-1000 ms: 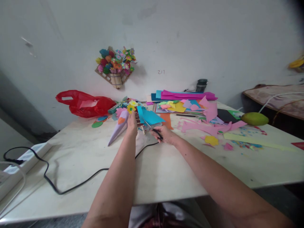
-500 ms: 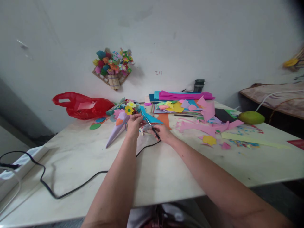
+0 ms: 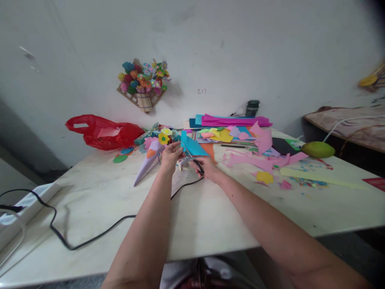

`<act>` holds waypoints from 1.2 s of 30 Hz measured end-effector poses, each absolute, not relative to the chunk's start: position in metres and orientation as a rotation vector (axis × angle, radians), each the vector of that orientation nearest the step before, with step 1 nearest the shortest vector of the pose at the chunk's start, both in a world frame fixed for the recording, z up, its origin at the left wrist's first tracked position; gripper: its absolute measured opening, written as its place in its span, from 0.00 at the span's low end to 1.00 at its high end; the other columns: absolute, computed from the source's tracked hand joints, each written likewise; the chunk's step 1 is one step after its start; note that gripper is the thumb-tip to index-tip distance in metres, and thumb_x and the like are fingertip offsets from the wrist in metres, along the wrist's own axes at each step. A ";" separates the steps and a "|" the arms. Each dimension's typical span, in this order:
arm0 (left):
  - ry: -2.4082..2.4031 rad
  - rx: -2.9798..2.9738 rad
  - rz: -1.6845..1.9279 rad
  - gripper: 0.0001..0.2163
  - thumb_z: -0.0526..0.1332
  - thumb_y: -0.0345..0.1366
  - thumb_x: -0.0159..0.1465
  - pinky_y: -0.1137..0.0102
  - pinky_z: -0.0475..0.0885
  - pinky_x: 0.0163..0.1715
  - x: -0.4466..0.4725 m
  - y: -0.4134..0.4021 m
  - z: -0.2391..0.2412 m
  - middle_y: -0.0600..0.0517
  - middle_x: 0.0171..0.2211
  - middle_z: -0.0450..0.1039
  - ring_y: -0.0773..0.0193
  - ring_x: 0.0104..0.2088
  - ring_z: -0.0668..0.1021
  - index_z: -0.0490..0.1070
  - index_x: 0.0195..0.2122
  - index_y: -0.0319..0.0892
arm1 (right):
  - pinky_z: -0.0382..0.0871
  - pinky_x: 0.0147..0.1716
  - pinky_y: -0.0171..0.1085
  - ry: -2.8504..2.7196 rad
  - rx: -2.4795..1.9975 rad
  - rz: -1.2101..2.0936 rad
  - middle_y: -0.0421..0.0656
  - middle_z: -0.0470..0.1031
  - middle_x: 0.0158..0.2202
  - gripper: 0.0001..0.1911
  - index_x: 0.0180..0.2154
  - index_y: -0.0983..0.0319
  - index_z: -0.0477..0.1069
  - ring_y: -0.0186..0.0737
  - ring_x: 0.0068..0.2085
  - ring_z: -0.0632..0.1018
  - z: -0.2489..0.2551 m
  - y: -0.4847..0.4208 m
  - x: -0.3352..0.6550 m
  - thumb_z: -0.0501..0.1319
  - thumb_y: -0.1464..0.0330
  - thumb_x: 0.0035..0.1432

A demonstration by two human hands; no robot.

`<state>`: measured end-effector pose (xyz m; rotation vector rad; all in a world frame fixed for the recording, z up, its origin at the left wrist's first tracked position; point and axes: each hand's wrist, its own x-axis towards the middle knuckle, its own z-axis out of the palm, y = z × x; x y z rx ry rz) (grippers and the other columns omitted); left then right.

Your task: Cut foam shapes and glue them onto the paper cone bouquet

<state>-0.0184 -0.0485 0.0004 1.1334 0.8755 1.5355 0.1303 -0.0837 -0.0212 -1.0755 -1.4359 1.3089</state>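
Observation:
A piece of bright blue craft paper (image 3: 195,147) is held up over the middle of the table. My left hand (image 3: 171,155) pinches its left edge. In my right hand (image 3: 207,167) is a pair of scissors (image 3: 197,164) with black handles, its blades pointing up and left against the paper. Just left of my left hand lies a lilac paper cone (image 3: 146,162) with an orange heart on it. Beside the cone is a bunch of paper flowers, one of them a yellow flower (image 3: 163,138). An orange sheet (image 3: 210,151) shows partly behind the blue paper.
A red plastic bag (image 3: 102,132) sits back left. Pink paper scraps (image 3: 255,160) and a green mango-like fruit (image 3: 318,149) lie to the right. A black cable (image 3: 120,220) runs from the power strip (image 3: 33,200) toward my hands. Folded magenta paper (image 3: 234,121) rests by the wall.
The blue paper has turned so that more of its face shows, and its left part now stands up as a strip beside the blades. Both hands keep nearly the same place.

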 end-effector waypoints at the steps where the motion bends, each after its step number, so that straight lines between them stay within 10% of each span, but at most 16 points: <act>1: 0.876 1.131 1.536 0.21 0.71 0.33 0.45 0.70 0.71 0.27 -0.018 -0.049 0.001 0.56 0.20 0.69 0.69 0.20 0.73 0.70 0.41 0.36 | 0.53 0.09 0.27 -1.443 -1.087 1.310 0.33 0.63 0.14 0.14 0.24 0.64 0.68 0.26 0.13 0.63 -0.019 -0.086 0.131 0.67 0.61 0.46; 36: 0.855 1.160 1.451 0.27 0.72 0.31 0.44 0.72 0.71 0.26 -0.026 -0.050 0.003 0.57 0.20 0.68 0.70 0.21 0.73 0.71 0.46 0.34 | 0.53 0.11 0.29 -1.434 -1.017 1.335 0.34 0.62 0.14 0.14 0.23 0.63 0.68 0.26 0.13 0.61 -0.026 -0.083 0.133 0.66 0.60 0.49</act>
